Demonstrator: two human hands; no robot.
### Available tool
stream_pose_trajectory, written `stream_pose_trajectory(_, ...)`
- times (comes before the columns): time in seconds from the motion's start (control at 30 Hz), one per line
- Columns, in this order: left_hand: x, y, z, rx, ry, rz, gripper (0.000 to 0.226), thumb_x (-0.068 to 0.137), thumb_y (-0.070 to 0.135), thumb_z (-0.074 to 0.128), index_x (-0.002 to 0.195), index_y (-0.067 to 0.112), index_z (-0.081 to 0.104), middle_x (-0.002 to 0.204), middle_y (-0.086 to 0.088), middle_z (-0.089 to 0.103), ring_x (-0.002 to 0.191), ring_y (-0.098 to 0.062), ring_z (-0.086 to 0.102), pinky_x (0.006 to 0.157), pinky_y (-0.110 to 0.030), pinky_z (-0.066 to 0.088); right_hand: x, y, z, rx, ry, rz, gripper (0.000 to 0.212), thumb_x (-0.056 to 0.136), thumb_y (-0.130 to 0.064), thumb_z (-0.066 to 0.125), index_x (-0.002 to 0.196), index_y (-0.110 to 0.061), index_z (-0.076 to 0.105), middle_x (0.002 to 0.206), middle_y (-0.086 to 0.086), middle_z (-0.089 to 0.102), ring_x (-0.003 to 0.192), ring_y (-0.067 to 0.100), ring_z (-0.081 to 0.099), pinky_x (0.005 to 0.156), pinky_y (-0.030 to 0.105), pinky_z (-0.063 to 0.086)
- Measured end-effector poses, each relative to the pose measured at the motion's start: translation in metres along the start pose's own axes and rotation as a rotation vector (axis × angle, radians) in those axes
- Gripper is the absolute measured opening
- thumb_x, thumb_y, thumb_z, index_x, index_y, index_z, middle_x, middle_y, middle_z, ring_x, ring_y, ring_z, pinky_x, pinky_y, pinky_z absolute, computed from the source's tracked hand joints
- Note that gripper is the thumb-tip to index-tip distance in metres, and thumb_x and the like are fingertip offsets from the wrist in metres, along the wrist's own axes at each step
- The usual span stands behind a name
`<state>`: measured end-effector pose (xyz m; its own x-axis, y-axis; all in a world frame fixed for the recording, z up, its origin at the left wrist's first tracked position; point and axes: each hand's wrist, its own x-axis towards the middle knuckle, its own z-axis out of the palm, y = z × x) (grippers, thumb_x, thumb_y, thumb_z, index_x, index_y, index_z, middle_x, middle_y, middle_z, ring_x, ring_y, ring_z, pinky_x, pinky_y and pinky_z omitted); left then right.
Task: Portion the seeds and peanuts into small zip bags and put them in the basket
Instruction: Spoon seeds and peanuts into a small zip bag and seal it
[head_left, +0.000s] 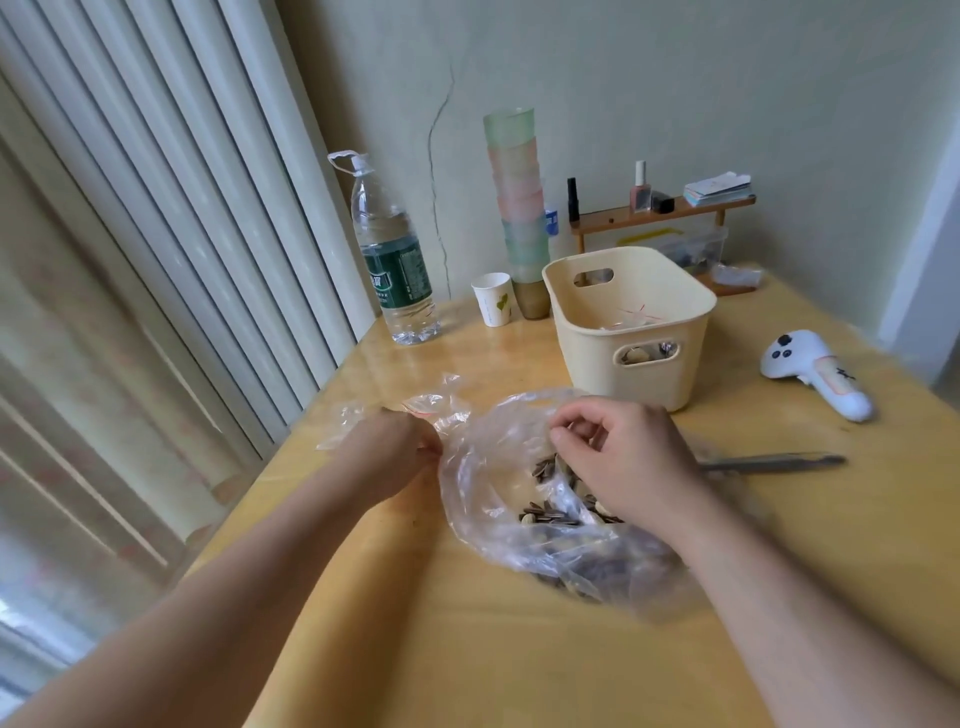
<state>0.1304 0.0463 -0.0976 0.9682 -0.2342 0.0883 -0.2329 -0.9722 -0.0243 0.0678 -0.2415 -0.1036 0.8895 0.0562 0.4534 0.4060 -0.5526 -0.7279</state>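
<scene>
1. My right hand (623, 457) sits inside the mouth of the big clear bag (498, 467), fingers curled with the tips pinched together just above the seeds (550, 512). I cannot tell whether any seed is caught between them.
2. My left hand (389, 452) is fisted on the left edge of the bag, where a small zip bag (431, 402) with a red strip also crumples up. I cannot tell which of the two films the fingers actually hold.
3. Striped seeds and a few pale peanuts (527, 517) lie loose in the bag's bottom, on the table (467, 649) in front of me.
4. The cream basket (631, 322) stands just behind the bag, with filled little bags showing through its handle slot.
5. Right of the bag lies a dark flat tool (774, 462), too blurred to name, and beyond it a white controller (815, 371).
6. Along the back stand a water bottle (392, 249), a paper cup (492, 299), a tall cup stack (519, 208) and a small wooden shelf (660, 213).
</scene>
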Motion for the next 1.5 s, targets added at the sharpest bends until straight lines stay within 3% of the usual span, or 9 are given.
stream_pose_trajectory(0.23, -0.005, -0.006, 0.027, -0.019, 0.209, 0.069, 0.015, 0.096, 0.02, 0.063, 0.093, 0.027, 0.075, 0.094, 0.007, 0.07, 0.09, -0.021, 0.065, 0.072, -0.038, 0.057, -0.001, 0.001, -0.001, 0.011, -0.012, 0.035, 0.011, 0.091, -0.023, 0.075, 0.088, -0.033, 0.079, 0.071, -0.016, 0.069, 0.067, 0.001, 0.061, 0.064, 0.01, 0.046)
stream_pose_trajectory(0.43, -0.001, -0.006, 0.038, 0.008, 0.388, 0.014, 0.011, 0.097, 0.021, 0.067, 0.088, 0.028, 0.067, 0.09, 0.008, 0.071, 0.092, -0.025, 0.06, 0.079, -0.034, 0.04, -0.002, 0.001, -0.001, 0.001, -0.031, 0.057, 0.009, 0.092, -0.027, 0.074, 0.091, -0.035, 0.079, 0.073, -0.019, 0.069, 0.068, 0.002, 0.062, 0.063, 0.01, 0.045)
stream_pose_trajectory(0.57, -0.009, 0.02, 0.001, -0.429, 0.589, -0.189, 0.012, 0.106, 0.016, 0.052, 0.098, 0.02, 0.059, 0.092, 0.003, 0.068, 0.088, -0.023, 0.061, 0.075, -0.04, 0.046, -0.001, -0.001, -0.002, 0.017, -0.037, 0.061, 0.01, 0.093, -0.026, 0.074, 0.092, -0.035, 0.079, 0.075, -0.019, 0.069, 0.069, 0.001, 0.062, 0.063, 0.011, 0.047)
stream_pose_trajectory(0.67, -0.026, 0.065, -0.036, -0.787, 0.724, -0.138, 0.005, 0.107, 0.02, 0.055, 0.109, 0.025, 0.057, 0.091, 0.012, 0.071, 0.088, -0.01, 0.069, 0.076, -0.037, 0.056, -0.001, -0.004, -0.003, 0.093, 0.003, 0.046, 0.012, 0.093, -0.025, 0.074, 0.094, -0.035, 0.078, 0.081, -0.021, 0.068, 0.066, 0.005, 0.06, 0.065, 0.015, 0.049)
stream_pose_trajectory(0.87, -0.041, 0.144, -0.025, -1.191, 0.508, 0.036, 0.04, 0.096, 0.012, 0.07, 0.121, 0.037, 0.051, 0.096, 0.008, 0.076, 0.086, -0.017, 0.073, 0.076, -0.038, 0.06, -0.003, -0.014, -0.009, 0.397, 0.003, 0.023, 0.024, 0.083, -0.053, 0.071, 0.104, -0.041, 0.072, 0.093, -0.009, 0.073, 0.086, 0.015, 0.071, 0.08, 0.039, 0.061)
stream_pose_trajectory(1.0, -0.043, 0.16, -0.005, -1.176, 0.512, -0.015, 0.041, 0.089, 0.013, 0.076, 0.117, 0.036, 0.056, 0.096, 0.019, 0.077, 0.084, -0.006, 0.073, 0.072, -0.015, 0.051, -0.004, -0.011, -0.005, 0.305, 0.011, 0.044, 0.025, 0.077, -0.051, 0.074, 0.096, -0.038, 0.067, 0.084, -0.002, 0.067, 0.079, 0.018, 0.066, 0.078, 0.045, 0.059)
stream_pose_trajectory(1.13, -0.046, 0.157, -0.007, -1.074, 0.539, -0.001, 0.032, 0.085, 0.008, 0.08, 0.099, 0.034, 0.067, 0.089, 0.025, 0.074, 0.082, 0.0, 0.071, 0.068, -0.009, 0.048, -0.005, -0.009, -0.002, 0.27, 0.015, 0.122, 0.029, 0.078, -0.044, 0.078, 0.086, -0.029, 0.054, 0.079, 0.002, 0.065, 0.07, 0.017, 0.059, 0.07, 0.042, 0.055)
stream_pose_trajectory(1.37, -0.044, 0.148, -0.003, -1.093, 0.546, 0.0, 0.043, 0.09, 0.004, 0.074, 0.097, 0.046, 0.07, 0.095, 0.028, 0.075, 0.088, 0.0, 0.074, 0.082, -0.031, 0.062, -0.005, -0.006, 0.002, 0.202, 0.011, 0.144, 0.02, 0.092, -0.021, 0.076, 0.096, -0.037, 0.065, 0.082, -0.007, 0.072, 0.074, 0.017, 0.068, 0.075, 0.044, 0.06)
stream_pose_trajectory(1.5, -0.042, 0.146, 0.001, -1.154, 0.606, -0.043, 0.036, 0.088, 0.001, 0.073, 0.096, 0.036, 0.074, 0.095, 0.021, 0.076, 0.087, -0.007, 0.075, 0.079, -0.041, 0.064, -0.005, -0.003, 0.001, 0.112, 0.109, 0.147, 0.023, 0.092, -0.013, 0.071, 0.089, -0.036, 0.068, 0.076, -0.007, 0.068, 0.065, 0.009, 0.06, 0.064, 0.028, 0.052)
